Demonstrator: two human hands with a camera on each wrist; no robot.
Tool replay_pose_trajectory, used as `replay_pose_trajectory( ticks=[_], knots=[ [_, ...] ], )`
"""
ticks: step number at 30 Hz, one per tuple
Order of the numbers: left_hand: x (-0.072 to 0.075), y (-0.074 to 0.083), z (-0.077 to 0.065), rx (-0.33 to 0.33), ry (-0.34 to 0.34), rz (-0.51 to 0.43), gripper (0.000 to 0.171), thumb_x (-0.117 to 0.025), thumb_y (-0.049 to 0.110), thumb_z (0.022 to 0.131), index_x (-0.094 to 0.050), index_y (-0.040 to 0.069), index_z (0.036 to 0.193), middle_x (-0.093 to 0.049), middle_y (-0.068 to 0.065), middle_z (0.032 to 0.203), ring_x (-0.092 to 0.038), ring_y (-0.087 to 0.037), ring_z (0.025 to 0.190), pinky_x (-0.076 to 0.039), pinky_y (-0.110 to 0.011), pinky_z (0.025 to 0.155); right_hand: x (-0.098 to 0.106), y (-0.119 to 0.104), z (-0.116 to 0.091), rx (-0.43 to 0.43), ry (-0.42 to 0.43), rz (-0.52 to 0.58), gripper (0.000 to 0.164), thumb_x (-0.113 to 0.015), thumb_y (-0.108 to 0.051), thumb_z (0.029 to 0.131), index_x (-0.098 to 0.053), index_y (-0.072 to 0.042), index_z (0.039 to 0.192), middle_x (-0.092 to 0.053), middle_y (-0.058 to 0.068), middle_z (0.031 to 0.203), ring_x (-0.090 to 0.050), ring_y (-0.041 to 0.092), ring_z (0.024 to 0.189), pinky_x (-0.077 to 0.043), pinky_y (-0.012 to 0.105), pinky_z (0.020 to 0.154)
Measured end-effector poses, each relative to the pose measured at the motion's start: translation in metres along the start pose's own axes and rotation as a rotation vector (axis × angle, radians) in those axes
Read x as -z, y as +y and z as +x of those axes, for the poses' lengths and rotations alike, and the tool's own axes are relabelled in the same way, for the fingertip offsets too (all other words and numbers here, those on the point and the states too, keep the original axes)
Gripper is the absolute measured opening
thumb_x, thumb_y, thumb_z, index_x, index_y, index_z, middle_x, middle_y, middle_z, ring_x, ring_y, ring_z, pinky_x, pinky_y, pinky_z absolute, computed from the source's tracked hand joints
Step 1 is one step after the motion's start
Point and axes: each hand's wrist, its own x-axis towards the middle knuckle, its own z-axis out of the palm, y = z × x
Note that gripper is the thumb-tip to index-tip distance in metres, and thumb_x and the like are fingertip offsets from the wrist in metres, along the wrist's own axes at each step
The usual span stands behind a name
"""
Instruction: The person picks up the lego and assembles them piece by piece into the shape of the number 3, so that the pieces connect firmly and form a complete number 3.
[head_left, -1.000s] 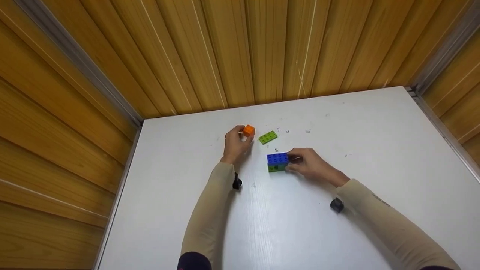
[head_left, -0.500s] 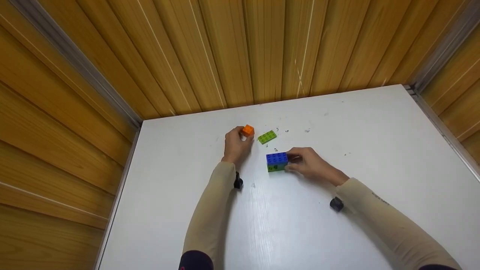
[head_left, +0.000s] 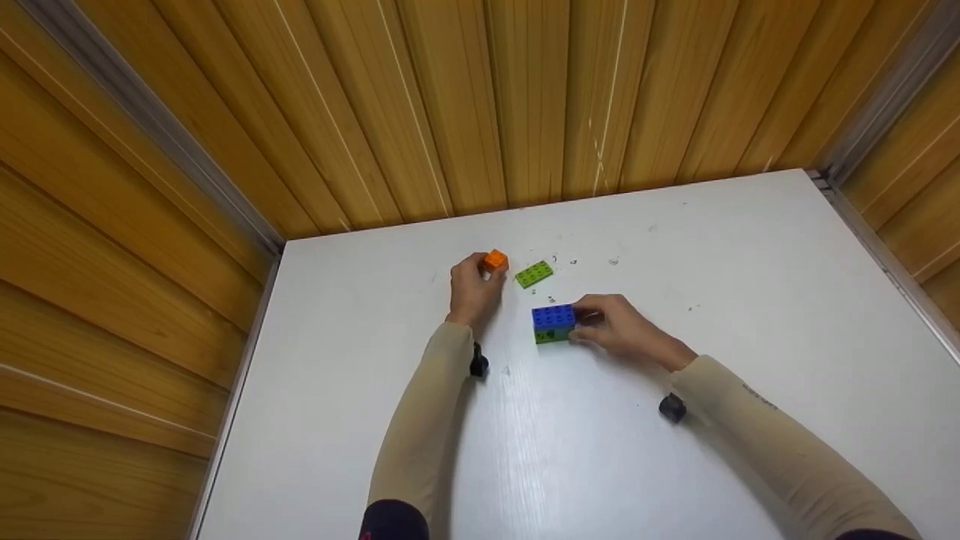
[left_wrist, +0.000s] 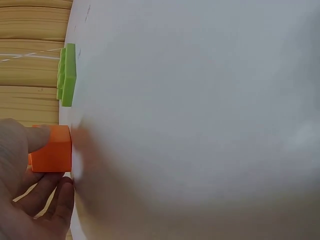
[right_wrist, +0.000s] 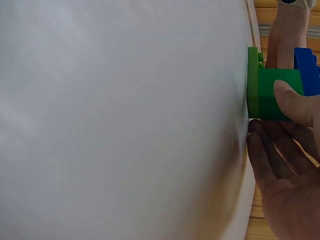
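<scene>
At the far middle of the table, my left hand (head_left: 472, 292) pinches a small orange toy brick (head_left: 495, 260) between thumb and fingers; the left wrist view shows this orange brick (left_wrist: 56, 150) right at the tabletop. My right hand (head_left: 624, 327) grips the right end of a brick stack, thumb on a dark green brick (right_wrist: 270, 102). A blue studded plate (head_left: 553, 316) tops that stack, and a light green plate (right_wrist: 253, 85) forms its base on the table. Between the hands and farther back lies a loose lime green studded plate (head_left: 534, 274), studs up.
The white table (head_left: 337, 390) ends at a wood-patterned wall (head_left: 450, 112) behind and another wood-patterned wall (head_left: 97, 300) on the left. Small dark marks (head_left: 614, 262) dot the tabletop near the bricks. A black wrist camera (head_left: 673, 408) hangs by the right sleeve.
</scene>
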Motion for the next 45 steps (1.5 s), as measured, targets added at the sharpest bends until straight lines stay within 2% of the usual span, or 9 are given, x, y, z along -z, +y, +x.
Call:
replay_pose_trajectory(
  ticks=[8,15,27,31,36,41,45],
  knots=[
    [0.007,0.003,-0.004,-0.027,-0.001,0.003,0.039,-0.075,0.022,0.102,-0.069,0.005,0.137,-0.072,-0.006,0.129,-0.064,-0.019,0.112,-0.054,-0.033,0.110,0.000,0.000,0.000,0.028,-0.003,0.001,0.037,-0.081,-0.011,0.095,-0.073,-0.004,0.131,-0.076,0.012,0.124,-0.073,0.032,0.118,-0.057,0.050,0.106],
    [0.012,0.009,-0.007,-0.051,-0.012,0.021,0.042,-0.078,0.020,0.100,-0.069,0.005,0.138,-0.073,-0.007,0.131,-0.067,-0.018,0.112,-0.055,-0.032,0.109,0.001,0.000,0.000,0.008,-0.006,-0.009,0.040,-0.081,-0.012,0.095,-0.072,-0.002,0.133,-0.076,0.013,0.125,-0.072,0.034,0.119,-0.054,0.053,0.109],
    [0.019,0.014,-0.009,-0.060,-0.036,-0.016,0.038,-0.080,0.017,0.098,-0.074,0.008,0.134,-0.076,-0.004,0.123,-0.068,-0.018,0.109,-0.056,-0.033,0.106,0.000,0.002,-0.001,-0.045,-0.014,-0.014,0.044,-0.081,-0.015,0.096,-0.070,-0.005,0.137,-0.075,0.012,0.129,-0.071,0.033,0.122,-0.053,0.053,0.111],
    [0.024,0.015,-0.011,-0.100,-0.047,-0.016,0.037,-0.080,0.017,0.098,-0.074,0.007,0.133,-0.076,-0.006,0.123,-0.069,-0.024,0.110,-0.057,-0.035,0.104,0.000,0.002,-0.001,-0.052,-0.017,-0.012,0.045,-0.082,-0.014,0.095,-0.070,-0.006,0.138,-0.074,0.010,0.130,-0.070,0.032,0.123,-0.053,0.052,0.111],
    [0.030,0.018,-0.013,-0.147,-0.057,0.008,0.038,-0.081,0.017,0.097,-0.074,0.004,0.132,-0.076,-0.010,0.124,-0.071,-0.031,0.114,-0.058,-0.038,0.104,0.001,0.002,0.000,-0.016,-0.005,-0.014,0.042,-0.082,-0.011,0.095,-0.072,-0.004,0.134,-0.075,0.012,0.128,-0.071,0.034,0.121,-0.053,0.053,0.110],
    [0.036,0.023,-0.016,-0.159,-0.077,-0.003,0.039,-0.080,0.015,0.098,-0.072,0.003,0.133,-0.075,-0.012,0.126,-0.071,-0.036,0.118,-0.057,-0.040,0.107,0.002,0.004,0.002,-0.002,-0.004,-0.014,0.042,-0.081,-0.011,0.095,-0.072,-0.004,0.134,-0.076,0.012,0.126,-0.072,0.034,0.120,-0.053,0.054,0.110],
    [0.039,0.026,-0.019,-0.158,-0.087,-0.008,0.040,-0.080,0.014,0.098,-0.071,0.004,0.135,-0.074,-0.012,0.129,-0.070,-0.035,0.119,-0.056,-0.040,0.109,0.002,0.004,0.002,-0.003,-0.012,-0.019,0.041,-0.081,-0.012,0.095,-0.072,-0.004,0.134,-0.076,0.012,0.125,-0.071,0.034,0.120,-0.052,0.055,0.111]
  ],
)
